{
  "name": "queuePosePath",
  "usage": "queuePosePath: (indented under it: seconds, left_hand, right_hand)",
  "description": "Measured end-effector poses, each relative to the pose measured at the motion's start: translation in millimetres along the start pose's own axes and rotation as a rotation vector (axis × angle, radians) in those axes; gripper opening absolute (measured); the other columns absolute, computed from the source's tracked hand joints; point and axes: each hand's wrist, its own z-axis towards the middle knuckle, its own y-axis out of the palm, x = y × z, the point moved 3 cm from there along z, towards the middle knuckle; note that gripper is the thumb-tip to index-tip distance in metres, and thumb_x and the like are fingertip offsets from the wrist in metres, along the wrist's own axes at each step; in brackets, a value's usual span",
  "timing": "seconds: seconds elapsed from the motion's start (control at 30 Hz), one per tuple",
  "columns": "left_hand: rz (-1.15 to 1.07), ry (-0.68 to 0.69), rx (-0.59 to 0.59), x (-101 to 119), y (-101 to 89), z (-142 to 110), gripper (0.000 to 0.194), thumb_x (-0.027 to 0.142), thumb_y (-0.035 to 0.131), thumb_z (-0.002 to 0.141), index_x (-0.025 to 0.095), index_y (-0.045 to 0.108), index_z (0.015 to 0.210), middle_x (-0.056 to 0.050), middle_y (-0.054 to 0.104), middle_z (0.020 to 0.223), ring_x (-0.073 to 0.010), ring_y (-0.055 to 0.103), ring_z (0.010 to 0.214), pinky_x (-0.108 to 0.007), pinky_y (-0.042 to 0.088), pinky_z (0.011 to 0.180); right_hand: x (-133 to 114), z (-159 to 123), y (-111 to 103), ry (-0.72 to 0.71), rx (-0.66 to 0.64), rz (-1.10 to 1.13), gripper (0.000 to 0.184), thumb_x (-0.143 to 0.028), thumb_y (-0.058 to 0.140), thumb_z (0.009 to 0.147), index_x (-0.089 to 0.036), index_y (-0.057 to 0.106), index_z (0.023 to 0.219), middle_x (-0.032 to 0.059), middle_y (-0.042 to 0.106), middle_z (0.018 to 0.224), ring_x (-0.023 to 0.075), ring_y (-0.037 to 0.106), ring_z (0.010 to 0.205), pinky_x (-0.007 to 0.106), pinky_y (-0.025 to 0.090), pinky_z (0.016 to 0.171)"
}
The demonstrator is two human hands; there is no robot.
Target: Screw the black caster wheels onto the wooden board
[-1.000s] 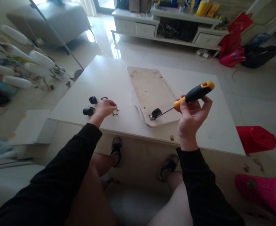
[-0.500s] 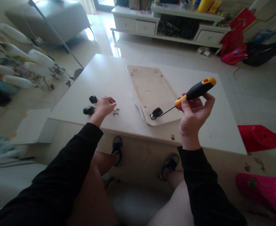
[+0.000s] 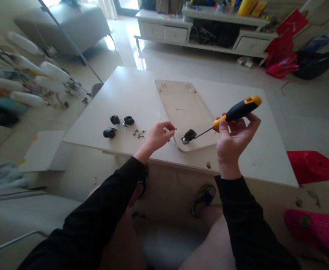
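My right hand (image 3: 234,138) grips a screwdriver (image 3: 241,108) with a black and yellow handle. Its shaft slants down left, the tip beside a black caster wheel (image 3: 190,134) at the near end of a cream board (image 3: 185,108). My left hand (image 3: 161,135) is at the board's near left edge, thumb and fingers pinched together. Whatever they hold is too small to make out. Left of that hand, several small dark screws (image 3: 138,134) lie loose on the white table (image 3: 136,90). Three more casters (image 3: 115,120) lie beyond them.
Past the table stands a low white cabinet (image 3: 175,34). A red bin (image 3: 312,167) is by the table's right corner, and a pink mesh basket (image 3: 319,228) is nearer me. At left are a white box (image 3: 45,150) and a rack with white rollers (image 3: 54,71).
My left hand has moved right, from beside the screws to the board's edge, uncovering a caster. My right hand still holds the screwdriver at the caster. The view has shifted slightly.
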Motion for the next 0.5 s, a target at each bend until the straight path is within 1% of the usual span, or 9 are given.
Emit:
queuePosePath:
  seconds: [0.1, 0.17, 0.23, 0.37, 0.5]
  left_hand:
    - [0.071, 0.025, -0.029, -1, 6.3, -1, 0.009, 0.021, 0.068, 0.087, 0.017, 0.075, 0.090, -0.006, 0.080, 0.088, -0.0121, 0.066, 0.061, -0.027, 0.050, 0.061]
    - [0.144, 0.046, -0.026, -2, 8.0, 0, 0.009, 0.020, 0.069, 0.087, 0.017, 0.077, 0.090, -0.006, 0.080, 0.088, -0.0136, 0.067, 0.065, -0.028, 0.051, 0.065]
    - [0.205, 0.067, -0.025, -2, 9.5, 1, 0.008, 0.019, 0.070, 0.085, 0.018, 0.077, 0.090, -0.006, 0.081, 0.088, -0.0149, 0.068, 0.069, -0.030, 0.051, 0.069]
    - [0.296, 0.093, -0.048, 3, 14.1, 1, 0.007, 0.020, 0.074, 0.083, 0.020, 0.078, 0.088, -0.005, 0.081, 0.087, -0.0167, 0.068, 0.073, -0.032, 0.051, 0.074]
    - [0.390, 0.113, -0.070, 9, 18.3, 2, 0.003, 0.021, 0.074, 0.080, 0.021, 0.076, 0.081, -0.003, 0.080, 0.084, -0.0167, 0.065, 0.071, -0.033, 0.048, 0.073]
  right_hand:
    - [4, 0, -3, -0.049, 0.025, 0.019, 0.051, -0.023, 0.076, 0.084, -0.032, 0.044, 0.123, -0.0011, 0.073, 0.107, 0.0178, 0.080, 0.092, 0.036, 0.069, 0.073]
    - [7, 0, -6, -0.079, 0.039, 0.022, 0.054, -0.024, 0.076, 0.084, -0.033, 0.041, 0.123, -0.0004, 0.073, 0.110, 0.0186, 0.080, 0.094, 0.039, 0.070, 0.075]
    - [9, 1, -9, -0.080, 0.046, 0.006, 0.054, -0.024, 0.076, 0.084, -0.034, 0.041, 0.123, -0.0003, 0.072, 0.111, 0.0179, 0.079, 0.093, 0.039, 0.070, 0.077]
    - [10, 2, -13, -0.003, 0.041, -0.032, 0.052, -0.021, 0.076, 0.083, -0.033, 0.044, 0.123, -0.0012, 0.070, 0.109, 0.0148, 0.077, 0.087, 0.033, 0.068, 0.072]
    - [11, -5, -8, 0.069, -0.011, -0.037, 0.050, -0.020, 0.075, 0.083, -0.033, 0.045, 0.121, -0.0033, 0.069, 0.104, 0.0133, 0.076, 0.084, 0.030, 0.067, 0.069]
